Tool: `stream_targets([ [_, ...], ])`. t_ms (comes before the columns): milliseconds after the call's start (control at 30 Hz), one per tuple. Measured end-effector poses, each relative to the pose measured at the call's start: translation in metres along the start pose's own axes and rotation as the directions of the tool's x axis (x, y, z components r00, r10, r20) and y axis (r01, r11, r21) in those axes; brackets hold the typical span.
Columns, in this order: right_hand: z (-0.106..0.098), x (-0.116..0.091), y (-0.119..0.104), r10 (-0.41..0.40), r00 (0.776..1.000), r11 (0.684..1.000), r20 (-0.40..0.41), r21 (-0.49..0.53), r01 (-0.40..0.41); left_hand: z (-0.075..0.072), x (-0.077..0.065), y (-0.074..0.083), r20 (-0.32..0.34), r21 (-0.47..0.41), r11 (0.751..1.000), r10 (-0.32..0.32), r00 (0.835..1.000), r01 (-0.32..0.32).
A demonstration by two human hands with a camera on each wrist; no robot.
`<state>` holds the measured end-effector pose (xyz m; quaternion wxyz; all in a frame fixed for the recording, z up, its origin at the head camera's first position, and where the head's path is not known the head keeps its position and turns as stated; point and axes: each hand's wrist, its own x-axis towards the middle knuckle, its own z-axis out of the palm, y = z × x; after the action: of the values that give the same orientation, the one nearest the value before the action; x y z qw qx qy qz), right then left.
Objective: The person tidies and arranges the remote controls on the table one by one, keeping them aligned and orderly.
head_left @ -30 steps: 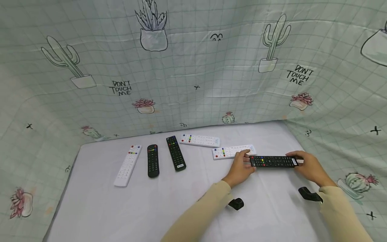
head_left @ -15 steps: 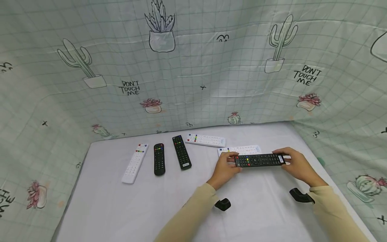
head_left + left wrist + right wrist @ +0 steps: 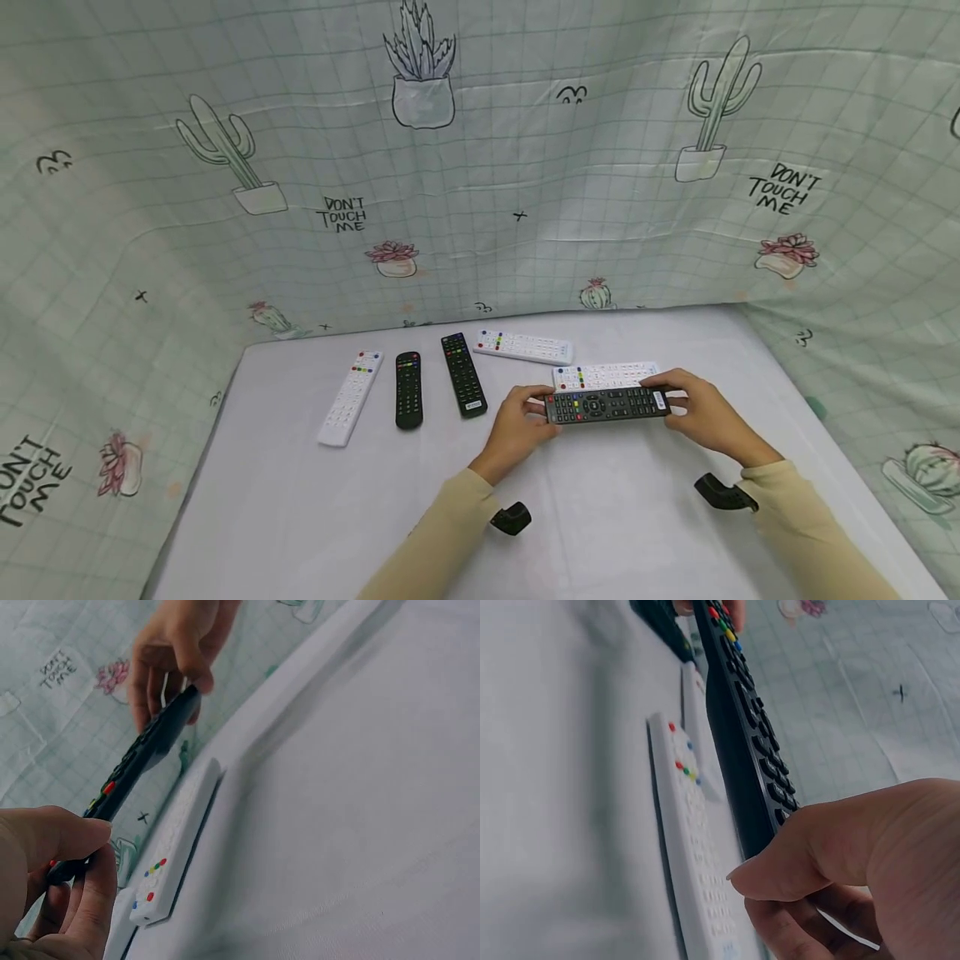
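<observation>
Above the table (image 3: 600,517), your left hand (image 3: 516,429) and right hand (image 3: 705,417) pinch opposite ends of the black remote (image 3: 607,406), at four o'clock in the head view. It has shifted toward nine o'clock, alongside the nearest white remote (image 3: 606,376); the carry seems unfinished.

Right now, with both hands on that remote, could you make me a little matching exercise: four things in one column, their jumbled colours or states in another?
1. Left hand
2. Right hand
3. Held remote
4. Leftmost remote in the head view

A. White
B. Holds the end with the white label
C. Black
D. Holds the end nearer the coloured buttons

Pairs: 1-D, 2-B, 3-C, 4-A
</observation>
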<state>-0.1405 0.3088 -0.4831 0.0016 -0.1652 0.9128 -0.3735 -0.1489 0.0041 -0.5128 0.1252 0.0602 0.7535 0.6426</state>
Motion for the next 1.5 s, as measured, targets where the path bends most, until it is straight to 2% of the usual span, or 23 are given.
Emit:
stream_targets([
  [333, 0.026, 0.01, -0.026, -0.083, 0.996, 0.992, 0.028, 0.102, 0.08, -0.039, -0.024, -0.011, -0.024, -0.041, 0.999, -0.025, 0.999, 0.024],
  [567, 0.044, 0.01, -0.041, -0.118, 0.993, 0.98, 0.027, 0.164, 0.112, -0.064, -0.041, -0.014, -0.009, -0.059, 0.998, -0.02, 1.0, 0.019],
  [967, 0.07, 0.009, -0.064, -0.177, 0.983, 0.96, 0.04, 0.226, 0.163, -0.097, -0.071, -0.015, -0.03, -0.058, 0.998, -0.035, 0.999, 0.034],
  [1267, 0.087, 0.008, -0.076, -0.224, 0.972, 0.931, 0.066, 0.31, 0.193, -0.119, -0.085, -0.019, -0.031, -0.039, 0.997, -0.064, 0.997, 0.063],
  [1500, 0.101, 0.005, -0.082, -0.225, 0.97, 0.92, 0.096, 0.348, 0.179, -0.132, -0.093, -0.027, -0.017, -0.044, 0.996, -0.076, 0.997, 0.075],
])
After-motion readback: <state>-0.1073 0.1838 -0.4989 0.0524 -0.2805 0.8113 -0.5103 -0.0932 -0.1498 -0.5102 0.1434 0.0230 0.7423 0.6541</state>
